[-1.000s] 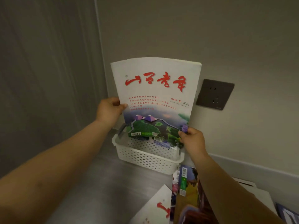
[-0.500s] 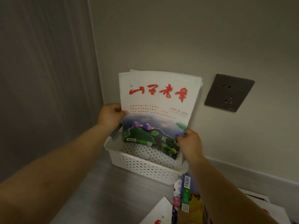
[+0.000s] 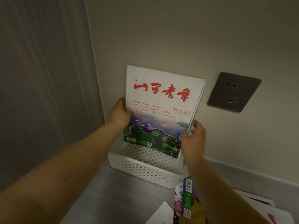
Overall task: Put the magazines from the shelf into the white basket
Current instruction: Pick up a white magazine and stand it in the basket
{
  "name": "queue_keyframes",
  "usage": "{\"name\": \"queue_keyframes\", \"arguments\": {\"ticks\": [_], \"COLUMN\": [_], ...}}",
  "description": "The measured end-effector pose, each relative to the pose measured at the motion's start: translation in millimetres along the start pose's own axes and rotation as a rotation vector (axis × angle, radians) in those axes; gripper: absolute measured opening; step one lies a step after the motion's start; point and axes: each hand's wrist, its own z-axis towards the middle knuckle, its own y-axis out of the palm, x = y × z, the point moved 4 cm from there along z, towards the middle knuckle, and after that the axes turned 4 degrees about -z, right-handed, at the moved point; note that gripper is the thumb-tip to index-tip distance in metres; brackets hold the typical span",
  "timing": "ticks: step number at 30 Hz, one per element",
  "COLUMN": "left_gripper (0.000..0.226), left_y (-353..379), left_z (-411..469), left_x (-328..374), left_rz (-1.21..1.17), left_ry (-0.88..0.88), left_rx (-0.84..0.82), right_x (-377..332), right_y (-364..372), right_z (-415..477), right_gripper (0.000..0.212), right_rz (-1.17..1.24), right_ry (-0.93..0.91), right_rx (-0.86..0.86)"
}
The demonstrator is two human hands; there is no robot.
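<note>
A white magazine [image 3: 161,101] with red characters and a landscape picture stands upright, its lower edge down inside the white perforated basket [image 3: 145,173], leaning toward the wall. My left hand [image 3: 119,115] grips its left edge. My right hand [image 3: 193,141] holds its lower right corner between thumb and fingers. More pages or another magazine show just behind its right edge.
The basket stands on a grey shelf surface [image 3: 116,201] in the corner of two walls. A dark wall socket [image 3: 233,92] is to the right. Several more magazines [image 3: 186,204] lie on the shelf at the bottom right.
The magazine has moved down and back into the basket, both hands staying on its edges. The view has shifted closer to the corner.
</note>
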Motion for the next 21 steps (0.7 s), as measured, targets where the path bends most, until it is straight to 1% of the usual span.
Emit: {"name": "queue_keyframes", "arguments": {"ticks": [2,6,11,15,17,19,21], "left_gripper": [0.035,0.034,0.032,0.031,0.036,0.05,0.053], "left_y": [9,19,19,16,10,0,-14], "left_z": [-1,0,5,1,-5,-13,-27], "left_x": [0,0,1,-6,-12,-15,-15], "left_rz": [-0.013,-0.105,-0.088,-0.055,-0.018,0.039,0.051], "left_ry": [0.004,-0.048,-0.051,-0.06,-0.093,-0.116,-0.072], "left_rx": [-0.05,-0.051,-0.07,-0.097,-0.086,-0.037,-0.01], "right_x": [-2,-6,-5,-4,-3,-1,0], "right_y": [8,14,9,4,-3,-13,-25], "right_z": [-3,-2,0,-1,-4,-10,-21], "right_gripper": [0.056,0.068,0.065,0.064,0.066,0.066,0.066], "right_rz": [0.011,0.028,-0.078,-0.088,-0.112,-0.118,-0.121], "right_ry": [-0.019,0.004,-0.048,-0.044,-0.02,0.007,0.01], "right_rx": [-0.069,-0.103,-0.138,-0.156,-0.133,-0.103,-0.084]}}
